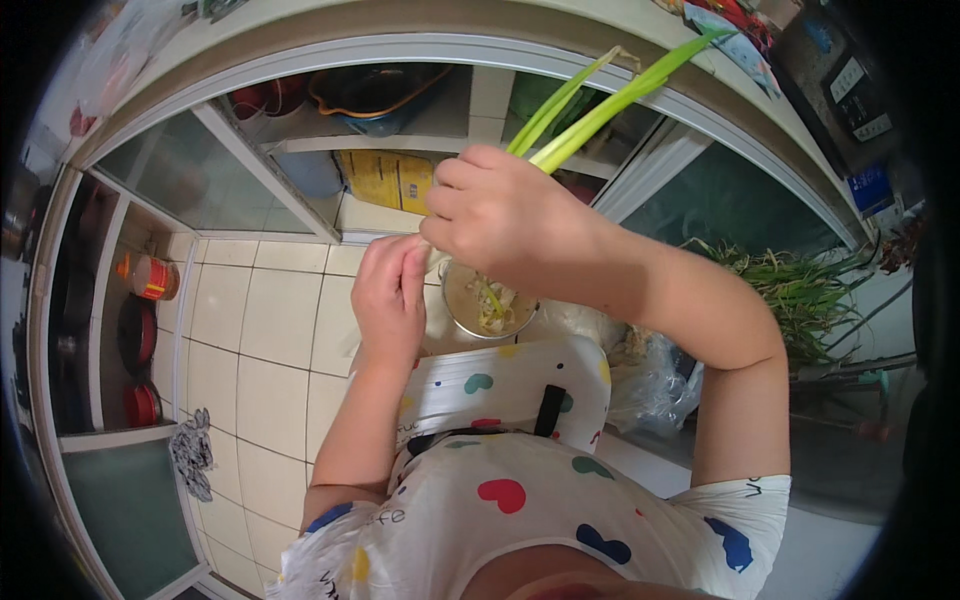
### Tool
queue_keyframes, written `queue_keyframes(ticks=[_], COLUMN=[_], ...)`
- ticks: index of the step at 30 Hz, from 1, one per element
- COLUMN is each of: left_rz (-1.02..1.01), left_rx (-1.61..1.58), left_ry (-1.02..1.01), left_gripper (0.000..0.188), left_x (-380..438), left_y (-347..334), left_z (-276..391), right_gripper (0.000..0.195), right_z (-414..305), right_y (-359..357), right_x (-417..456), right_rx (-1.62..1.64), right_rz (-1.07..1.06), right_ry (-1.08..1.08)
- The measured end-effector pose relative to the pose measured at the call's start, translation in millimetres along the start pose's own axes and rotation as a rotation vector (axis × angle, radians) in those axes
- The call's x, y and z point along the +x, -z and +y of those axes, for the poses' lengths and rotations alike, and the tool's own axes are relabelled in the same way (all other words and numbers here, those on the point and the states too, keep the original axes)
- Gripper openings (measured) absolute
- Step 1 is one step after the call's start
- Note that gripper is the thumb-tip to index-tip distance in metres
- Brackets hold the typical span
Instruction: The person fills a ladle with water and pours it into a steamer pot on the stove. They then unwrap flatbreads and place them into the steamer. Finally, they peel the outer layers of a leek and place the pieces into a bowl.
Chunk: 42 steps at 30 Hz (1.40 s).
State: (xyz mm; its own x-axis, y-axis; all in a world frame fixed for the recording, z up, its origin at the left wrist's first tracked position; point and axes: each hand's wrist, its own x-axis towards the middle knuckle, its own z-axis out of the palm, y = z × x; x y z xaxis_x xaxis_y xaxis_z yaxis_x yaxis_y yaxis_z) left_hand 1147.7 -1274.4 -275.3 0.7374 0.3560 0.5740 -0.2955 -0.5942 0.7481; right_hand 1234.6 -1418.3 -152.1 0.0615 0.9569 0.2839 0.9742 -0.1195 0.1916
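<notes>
A green onion (574,148) with long leaves is held over my lap in both hands. My right hand (491,206) is closed around its stalk, with the leaves sticking out to the upper right. The pale lower end reaches my left hand (390,292), whose thumb and fingers pinch it; most of that end is hidden by my fingers. Below my hands stands a round metal-rimmed container (459,319), partly covered by my right wrist. Whitish and green onion peelings (495,306) lie inside it.
A heap of green onions (787,292) lies to my right, near a clear plastic bag (660,386). Ahead is a cabinet with sliding glass doors (210,184), holding a basin (375,97) and a yellow bag (382,180). A crumpled cloth (193,454) lies on the tiled floor (274,360) at left.
</notes>
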Motion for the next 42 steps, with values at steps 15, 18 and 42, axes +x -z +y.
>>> queue_keyframes(ticks=[15, 18, 42], left_rz=[-0.272, -0.262, -0.223], left_rx=[-0.072, -0.066, 0.204], left_ry=[0.179, 0.188, -0.619], left_gripper=[0.018, 0.014, 0.009], left_x=[7.5, 10.8, 19.1], left_y=[94.0, 98.4, 53.7], left_z=[-26.7, -25.3, -55.3], right_gripper=[0.016, 0.015, 0.023], right_z=[-31.7, -38.9, -26.2], right_y=[-25.1, -35.0, -86.6], right_x=[56.3, 61.8, -5.4], right_rx=[0.307, 0.252, 1.802], right_rz=[-0.072, -0.106, -0.388], right_ry=[0.027, 0.027, -0.744])
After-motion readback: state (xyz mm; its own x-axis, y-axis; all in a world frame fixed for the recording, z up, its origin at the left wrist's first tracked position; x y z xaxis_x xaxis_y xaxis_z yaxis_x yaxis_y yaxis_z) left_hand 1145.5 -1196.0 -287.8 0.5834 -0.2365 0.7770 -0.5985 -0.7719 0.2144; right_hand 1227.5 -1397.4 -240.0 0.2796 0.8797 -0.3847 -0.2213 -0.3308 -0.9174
